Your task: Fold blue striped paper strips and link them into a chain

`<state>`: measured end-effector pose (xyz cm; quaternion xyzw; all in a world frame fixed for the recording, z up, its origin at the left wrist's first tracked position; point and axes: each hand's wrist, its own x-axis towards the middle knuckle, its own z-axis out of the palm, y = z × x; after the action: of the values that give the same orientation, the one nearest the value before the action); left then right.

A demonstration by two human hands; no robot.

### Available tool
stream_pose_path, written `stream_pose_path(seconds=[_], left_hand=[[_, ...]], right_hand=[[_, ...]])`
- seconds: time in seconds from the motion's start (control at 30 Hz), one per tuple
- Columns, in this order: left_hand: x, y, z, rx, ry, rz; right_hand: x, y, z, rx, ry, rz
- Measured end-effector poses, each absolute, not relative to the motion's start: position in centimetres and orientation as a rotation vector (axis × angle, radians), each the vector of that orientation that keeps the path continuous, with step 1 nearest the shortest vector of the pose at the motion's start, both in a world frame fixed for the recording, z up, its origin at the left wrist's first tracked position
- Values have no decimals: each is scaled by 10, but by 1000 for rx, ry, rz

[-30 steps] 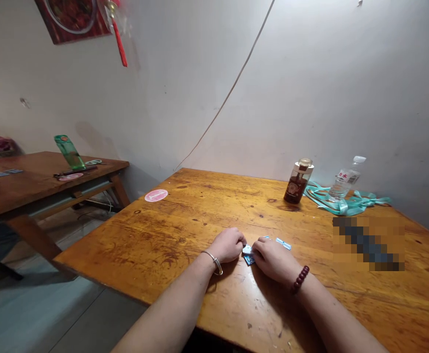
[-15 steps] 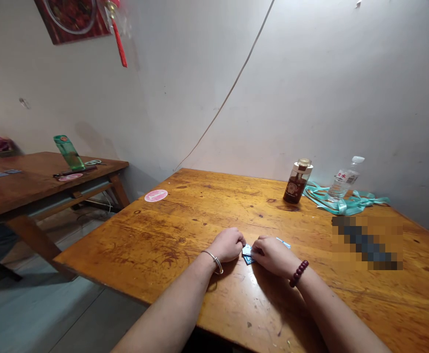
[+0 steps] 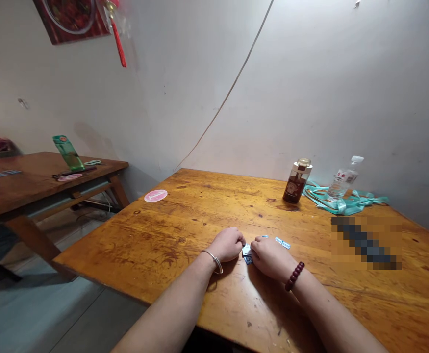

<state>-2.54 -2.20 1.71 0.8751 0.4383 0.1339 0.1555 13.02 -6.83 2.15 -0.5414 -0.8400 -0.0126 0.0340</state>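
A small light blue-and-white card [image 3: 246,250] lies between my hands over the wooden table. My left hand [image 3: 227,244], with a silver bangle at the wrist, is closed with its fingertips at the card's left edge. From the other side my right hand [image 3: 271,256], wearing a dark red bead bracelet, pinches the same card and covers much of it. Under it pokes out a darker blue patterned card [image 3: 248,260]. Past my right knuckles lies another blue-and-white piece [image 3: 283,243], partly hidden by the hand.
A bottle of dark drink [image 3: 297,181] stands toward the wall. Right of it are a clear water bottle [image 3: 342,179] and teal ribbon [image 3: 361,201]. A blurred-out dark long object [image 3: 366,243] lies nearer. A pink round sticker [image 3: 156,195] marks the left side. Another table [image 3: 52,184] stands left.
My right hand has shifted slightly left over the card, so more of the blue-and-white piece behind it shows. My left hand stays in place.
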Motion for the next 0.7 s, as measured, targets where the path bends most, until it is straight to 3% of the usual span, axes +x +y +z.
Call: stream_pose_path(seconds=[0.3,0.53,0.7], left_hand=[[-26,-22,20,2447,1288,456],[-26,-21,19,2413,1351,481],[-24,-26,24,2458,1237,427]], right_hand=[[140,-67,32,-1679,-2337,14],[146,-71,29,-1543,-2385,396],[148,-68,31,-1611,-2251,313]])
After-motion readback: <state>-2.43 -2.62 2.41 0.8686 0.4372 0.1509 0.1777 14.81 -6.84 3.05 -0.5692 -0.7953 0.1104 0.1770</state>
